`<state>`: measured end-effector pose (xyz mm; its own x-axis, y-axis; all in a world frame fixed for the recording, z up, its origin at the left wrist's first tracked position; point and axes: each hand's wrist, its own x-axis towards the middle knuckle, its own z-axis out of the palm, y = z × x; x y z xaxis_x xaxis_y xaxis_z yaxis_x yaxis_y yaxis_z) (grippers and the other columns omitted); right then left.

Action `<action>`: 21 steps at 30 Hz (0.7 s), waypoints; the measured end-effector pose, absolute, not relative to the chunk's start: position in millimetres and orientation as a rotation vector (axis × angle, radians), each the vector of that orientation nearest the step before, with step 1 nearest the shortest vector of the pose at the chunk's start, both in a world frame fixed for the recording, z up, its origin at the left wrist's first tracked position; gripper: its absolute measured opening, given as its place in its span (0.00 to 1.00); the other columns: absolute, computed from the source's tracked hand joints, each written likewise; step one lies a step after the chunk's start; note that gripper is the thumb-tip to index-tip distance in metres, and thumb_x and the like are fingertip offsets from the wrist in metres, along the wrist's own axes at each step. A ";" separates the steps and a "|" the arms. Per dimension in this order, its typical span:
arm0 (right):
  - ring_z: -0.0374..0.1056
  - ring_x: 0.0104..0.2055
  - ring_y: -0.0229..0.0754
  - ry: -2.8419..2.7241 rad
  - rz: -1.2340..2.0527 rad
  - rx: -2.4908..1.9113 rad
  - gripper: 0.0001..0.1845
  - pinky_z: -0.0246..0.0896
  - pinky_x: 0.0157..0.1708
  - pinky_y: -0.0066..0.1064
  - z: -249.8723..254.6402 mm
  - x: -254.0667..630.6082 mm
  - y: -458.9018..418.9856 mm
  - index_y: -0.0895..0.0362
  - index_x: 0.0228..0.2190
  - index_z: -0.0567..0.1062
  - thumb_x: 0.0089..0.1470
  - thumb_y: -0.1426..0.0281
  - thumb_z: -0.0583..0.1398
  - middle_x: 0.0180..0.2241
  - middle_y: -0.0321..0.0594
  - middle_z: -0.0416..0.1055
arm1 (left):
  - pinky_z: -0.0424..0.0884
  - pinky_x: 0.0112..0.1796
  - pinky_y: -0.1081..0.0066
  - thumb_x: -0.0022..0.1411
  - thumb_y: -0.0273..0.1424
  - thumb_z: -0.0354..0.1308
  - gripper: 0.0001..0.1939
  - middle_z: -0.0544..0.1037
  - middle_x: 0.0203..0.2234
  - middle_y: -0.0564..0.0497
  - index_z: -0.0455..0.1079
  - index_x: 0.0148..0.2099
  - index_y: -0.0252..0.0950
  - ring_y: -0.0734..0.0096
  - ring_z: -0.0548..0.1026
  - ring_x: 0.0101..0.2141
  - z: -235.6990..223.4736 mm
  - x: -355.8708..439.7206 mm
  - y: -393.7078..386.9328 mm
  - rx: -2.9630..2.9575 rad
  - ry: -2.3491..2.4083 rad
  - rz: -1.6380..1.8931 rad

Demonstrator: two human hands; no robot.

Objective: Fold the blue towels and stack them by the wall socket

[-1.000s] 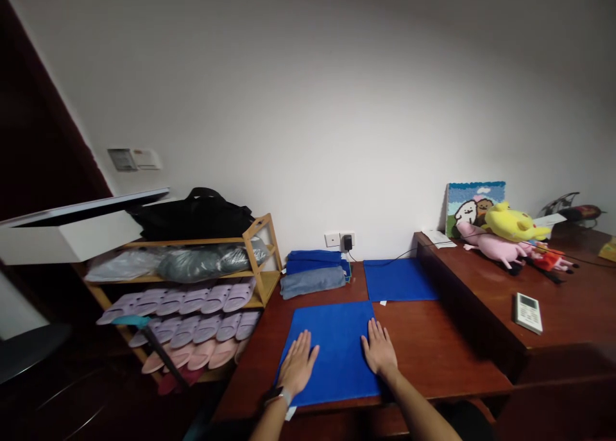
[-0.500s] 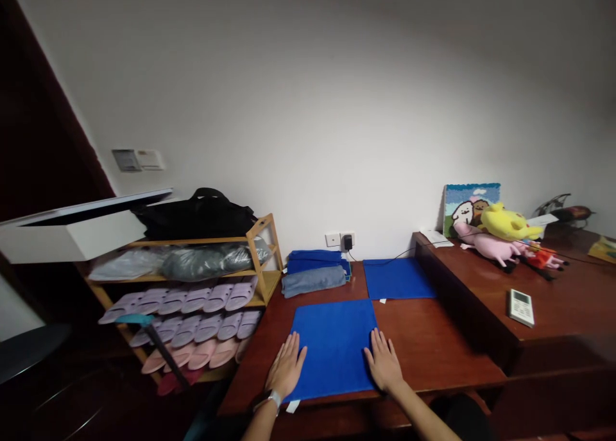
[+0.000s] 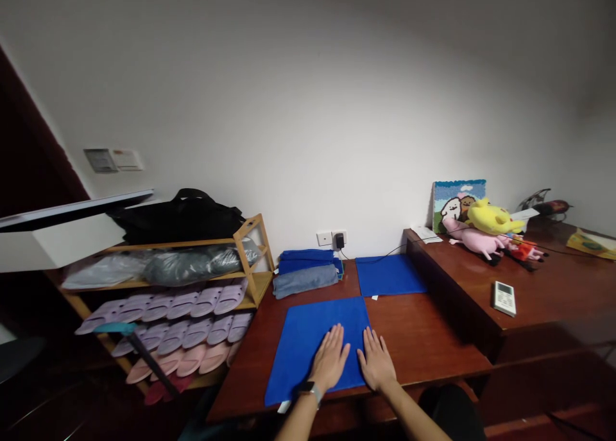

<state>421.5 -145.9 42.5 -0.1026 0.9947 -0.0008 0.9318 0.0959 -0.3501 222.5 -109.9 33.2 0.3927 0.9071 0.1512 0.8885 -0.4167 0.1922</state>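
A blue cloth [image 3: 308, 338] lies spread flat on the dark wooden table [image 3: 423, 338] in front of me. My left hand [image 3: 330, 359] rests flat on the cloth's right half, fingers stretched out, a watch on its wrist. My right hand [image 3: 376, 361] lies flat at the cloth's right edge, fingers apart, partly on the wood. The two hands sit close together. Neither holds anything.
A second blue cloth [image 3: 389, 275] lies flat behind, next to a stack of folded blue and grey cloths [image 3: 305, 272] by a wall socket. A slipper rack [image 3: 183, 300] stands left. The raised desk at right carries plush toys [image 3: 486, 232] and a remote [image 3: 504, 298].
My left hand has slid right across the cloth, from its left edge to beside my right hand. The camera has turned slightly left.
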 end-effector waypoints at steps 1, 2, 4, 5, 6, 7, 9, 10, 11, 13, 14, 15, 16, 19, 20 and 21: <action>0.36 0.77 0.48 -2.141 0.388 -1.927 0.38 0.32 0.75 0.45 43.4 421.7 -146.3 0.63 0.72 0.50 0.69 0.56 0.40 0.75 0.42 0.40 | 0.50 0.71 0.56 0.76 0.50 0.28 0.38 0.52 0.75 0.45 0.47 0.77 0.34 0.63 0.50 0.73 32.9 237.0 -109.1 2.547 1.627 0.332; 0.36 0.77 0.48 -2.145 0.390 -1.925 0.38 0.32 0.75 0.45 44.2 421.9 -146.6 0.63 0.72 0.50 0.69 0.56 0.40 0.75 0.42 0.40 | 0.50 0.71 0.55 0.75 0.50 0.28 0.39 0.53 0.75 0.44 0.47 0.77 0.33 0.62 0.50 0.73 32.5 247.0 -107.9 2.531 1.629 0.311; 0.36 0.77 0.48 -2.149 0.394 -1.922 0.38 0.32 0.75 0.45 45.4 422.2 -146.8 0.64 0.72 0.50 0.69 0.56 0.40 0.75 0.42 0.40 | 0.50 0.71 0.53 0.75 0.51 0.28 0.39 0.53 0.74 0.42 0.48 0.77 0.32 0.59 0.50 0.73 31.5 252.4 -105.3 2.489 1.669 0.276; 0.36 0.77 0.48 -2.149 0.393 -1.925 0.38 0.32 0.75 0.45 45.8 422.2 -146.8 0.64 0.72 0.50 0.69 0.56 0.40 0.75 0.42 0.40 | 0.50 0.71 0.53 0.75 0.51 0.28 0.40 0.53 0.74 0.41 0.48 0.77 0.32 0.59 0.50 0.73 31.2 248.0 -104.2 2.467 1.700 0.263; 0.36 0.77 0.47 -2.148 0.391 -1.931 0.38 0.31 0.75 0.45 46.0 422.2 -146.7 0.64 0.72 0.49 0.69 0.56 0.39 0.75 0.42 0.40 | 0.49 0.71 0.52 0.75 0.51 0.28 0.40 0.53 0.74 0.42 0.48 0.77 0.32 0.58 0.50 0.73 31.1 239.3 -103.6 2.448 1.734 0.258; 0.36 0.77 0.47 -2.147 0.389 -1.937 0.38 0.31 0.75 0.45 46.1 422.1 -146.5 0.64 0.72 0.49 0.69 0.56 0.39 0.75 0.42 0.40 | 0.49 0.71 0.52 0.75 0.51 0.27 0.40 0.52 0.74 0.42 0.48 0.77 0.32 0.58 0.50 0.73 31.0 226.8 -103.5 2.427 1.769 0.255; 0.35 0.77 0.47 -2.143 0.387 -1.947 0.38 0.31 0.75 0.45 45.7 421.8 -146.3 0.64 0.72 0.49 0.70 0.56 0.39 0.75 0.42 0.39 | 0.48 0.71 0.52 0.74 0.52 0.27 0.41 0.51 0.75 0.43 0.48 0.77 0.32 0.59 0.48 0.74 31.1 193.2 -105.1 2.373 1.853 0.248; 0.35 0.77 0.47 -2.143 0.388 -1.946 0.39 0.31 0.75 0.45 45.1 421.8 -146.3 0.64 0.72 0.48 0.70 0.56 0.39 0.75 0.41 0.39 | 0.48 0.71 0.51 0.74 0.52 0.27 0.41 0.50 0.75 0.42 0.48 0.76 0.31 0.58 0.48 0.74 31.0 173.4 -106.8 2.339 1.905 0.243; 0.35 0.77 0.47 -2.145 0.389 -1.943 0.39 0.31 0.75 0.45 44.4 421.8 -146.3 0.64 0.72 0.48 0.70 0.55 0.39 0.75 0.41 0.39 | 0.48 0.71 0.51 0.74 0.52 0.28 0.42 0.49 0.75 0.42 0.48 0.76 0.30 0.58 0.48 0.74 30.7 152.9 -109.0 2.295 1.962 0.229; 0.35 0.77 0.48 -2.151 0.389 -1.939 0.39 0.31 0.75 0.45 42.7 422.1 -146.3 0.65 0.72 0.48 0.70 0.55 0.38 0.75 0.41 0.39 | 0.48 0.71 0.51 0.74 0.52 0.29 0.42 0.48 0.75 0.40 0.48 0.76 0.26 0.56 0.48 0.74 29.2 113.8 -115.0 2.194 2.079 0.187; 0.36 0.77 0.48 -2.154 0.386 -1.937 0.39 0.31 0.75 0.45 41.9 422.3 -146.4 0.65 0.72 0.48 0.70 0.55 0.38 0.75 0.42 0.39 | 0.48 0.71 0.52 0.74 0.52 0.30 0.43 0.47 0.75 0.40 0.47 0.76 0.25 0.56 0.48 0.74 28.0 97.1 -118.6 2.154 2.126 0.173; 0.36 0.77 0.48 -2.154 0.381 -1.937 0.40 0.31 0.75 0.45 41.2 422.6 -146.4 0.65 0.72 0.48 0.70 0.54 0.39 0.75 0.42 0.39 | 0.48 0.71 0.53 0.73 0.51 0.30 0.43 0.47 0.75 0.40 0.47 0.76 0.24 0.57 0.47 0.74 26.5 83.4 -122.4 2.128 2.159 0.168; 0.36 0.77 0.48 -2.152 0.376 -1.937 0.40 0.31 0.75 0.45 40.7 422.8 -146.4 0.65 0.72 0.48 0.70 0.54 0.39 0.75 0.42 0.40 | 0.47 0.71 0.54 0.73 0.51 0.30 0.42 0.46 0.75 0.40 0.46 0.76 0.24 0.58 0.47 0.74 25.0 73.3 -126.2 2.121 2.183 0.175; 0.37 0.77 0.48 -2.145 0.369 -1.938 0.40 0.32 0.75 0.46 41.2 422.9 -146.4 0.65 0.72 0.48 0.70 0.54 0.39 0.75 0.43 0.41 | 0.48 0.71 0.56 0.74 0.51 0.32 0.42 0.48 0.75 0.40 0.46 0.76 0.25 0.59 0.48 0.74 20.6 62.8 -134.9 2.163 2.223 0.246; 0.37 0.77 0.48 -2.146 0.367 -1.942 0.40 0.32 0.75 0.46 41.8 422.7 -146.8 0.65 0.72 0.48 0.70 0.54 0.40 0.75 0.43 0.41 | 0.49 0.71 0.56 0.74 0.51 0.32 0.42 0.49 0.75 0.40 0.47 0.76 0.25 0.59 0.49 0.73 19.5 63.9 -136.4 2.173 2.235 0.268; 0.37 0.77 0.48 -2.148 0.362 -1.949 0.40 0.32 0.75 0.46 42.2 422.4 -147.5 0.66 0.72 0.48 0.70 0.55 0.40 0.75 0.43 0.41 | 0.50 0.71 0.55 0.74 0.51 0.33 0.42 0.50 0.74 0.40 0.48 0.76 0.25 0.58 0.50 0.73 18.5 65.9 -137.2 2.178 2.245 0.284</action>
<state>422.4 -147.5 42.2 -0.0975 0.9952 -0.0039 0.9416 0.0910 -0.3241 65.9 -137.2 18.5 -0.0383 0.9914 0.1251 0.9913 0.0219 0.1300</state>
